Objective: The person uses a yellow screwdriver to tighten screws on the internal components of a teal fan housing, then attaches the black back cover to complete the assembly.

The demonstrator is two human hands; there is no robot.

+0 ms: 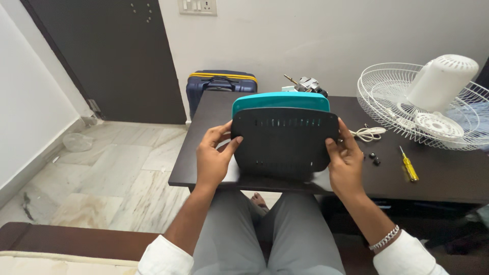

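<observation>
Left hand (pixel 214 158), right hand (pixel 345 163): closed grip on black slotted panel (pixel 282 142) edges.

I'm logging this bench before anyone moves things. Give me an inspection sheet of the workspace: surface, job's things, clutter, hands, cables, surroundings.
Surface: dark table, glossy, in front of the seated person.
Job's things: black slotted panel held upright at the table's near edge, with a teal part behind its top.
Clutter: white fan guard and white motor cover at right; yellow screwdriver; two small black knobs; metal motor part at the far edge.
Hands: left hand grips the panel's left edge, right hand its right edge.
Cables: white cord, coiled on the table.
Surroundings: blue suitcase, dark door, marble floor.
</observation>
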